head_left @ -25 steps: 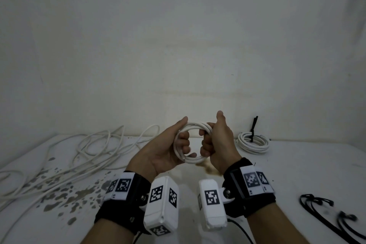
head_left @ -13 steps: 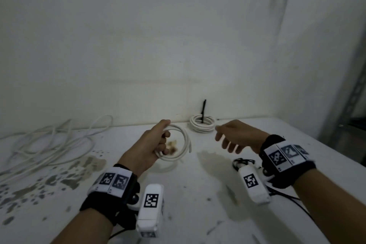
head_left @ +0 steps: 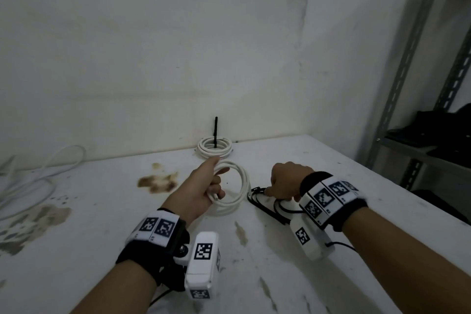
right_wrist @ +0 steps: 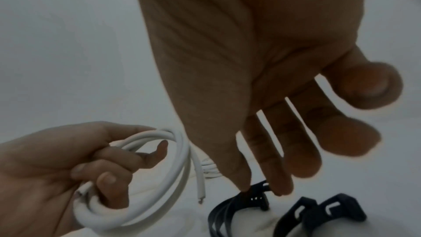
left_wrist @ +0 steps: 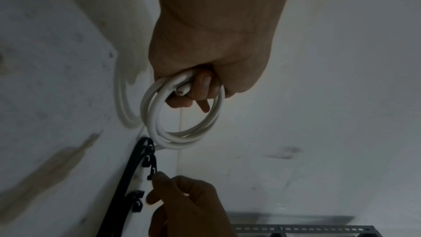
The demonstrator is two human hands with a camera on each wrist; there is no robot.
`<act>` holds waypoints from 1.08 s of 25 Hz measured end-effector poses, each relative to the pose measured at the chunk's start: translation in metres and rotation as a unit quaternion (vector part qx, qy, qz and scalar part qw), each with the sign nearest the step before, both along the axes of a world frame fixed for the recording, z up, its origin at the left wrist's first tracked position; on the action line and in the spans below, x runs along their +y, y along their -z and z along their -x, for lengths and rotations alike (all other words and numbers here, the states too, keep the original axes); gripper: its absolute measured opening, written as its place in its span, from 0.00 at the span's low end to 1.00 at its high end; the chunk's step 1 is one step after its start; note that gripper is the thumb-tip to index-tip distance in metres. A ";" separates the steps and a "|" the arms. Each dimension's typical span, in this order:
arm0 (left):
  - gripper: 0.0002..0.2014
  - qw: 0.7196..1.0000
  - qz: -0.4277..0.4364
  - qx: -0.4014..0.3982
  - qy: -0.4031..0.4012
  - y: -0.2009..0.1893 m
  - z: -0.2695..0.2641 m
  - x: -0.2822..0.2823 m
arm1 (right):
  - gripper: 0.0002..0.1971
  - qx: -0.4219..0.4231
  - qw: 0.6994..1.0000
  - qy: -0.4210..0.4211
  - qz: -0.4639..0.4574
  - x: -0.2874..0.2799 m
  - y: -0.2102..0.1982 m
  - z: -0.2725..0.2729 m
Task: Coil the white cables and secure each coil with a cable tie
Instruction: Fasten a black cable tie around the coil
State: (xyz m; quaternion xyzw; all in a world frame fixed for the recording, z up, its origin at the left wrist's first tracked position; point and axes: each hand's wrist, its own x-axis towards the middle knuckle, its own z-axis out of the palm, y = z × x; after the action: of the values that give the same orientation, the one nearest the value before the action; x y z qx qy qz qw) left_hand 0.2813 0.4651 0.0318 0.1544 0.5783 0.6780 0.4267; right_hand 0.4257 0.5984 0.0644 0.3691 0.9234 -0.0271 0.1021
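Currently: white table [head_left: 293,275], stained. Loose white cables [head_left: 38,181] at its far left. Tied coil [head_left: 214,148] by the wall, black tie upright. Left hand [head_left: 201,191] grips the new coil [head_left: 235,190], fingers curled round it, above the table. Right hand [head_left: 286,183] down at the black cable ties [head_left: 265,202], fingertips [right_wrist: 244,186] touching one; can't tell whether it's pinched.

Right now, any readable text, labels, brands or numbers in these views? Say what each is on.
None readable.
Black-and-white square fiducial markers on the left wristband: patterns only, no letters or digits.
Same markers on the right wristband: patterns only.
Markers on the white wrist camera housings: patterns only.
Coiled white cable, black plastic cable ties and grey metal shelf upright: no print visible.
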 end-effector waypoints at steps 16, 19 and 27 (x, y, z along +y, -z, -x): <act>0.15 0.999 -0.014 -0.044 0.025 0.002 -0.019 0.006 | 0.10 -0.005 0.999 0.005 0.033 -0.006 -0.007 -0.036; 0.15 0.999 -0.022 -0.042 0.023 0.001 -0.018 0.006 | 0.09 0.132 0.990 0.026 0.049 -0.004 -0.025 -0.036; 0.15 0.998 -0.036 -0.043 0.016 -0.002 -0.009 -0.002 | 0.09 0.400 0.899 0.004 0.180 -0.038 -0.036 0.000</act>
State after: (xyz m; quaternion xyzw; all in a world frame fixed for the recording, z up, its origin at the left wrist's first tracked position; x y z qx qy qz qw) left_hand 0.2901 0.4632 0.0341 0.1493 0.5323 0.6973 0.4562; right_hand 0.4253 0.5606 0.1002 0.3064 0.8642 -0.3387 -0.2111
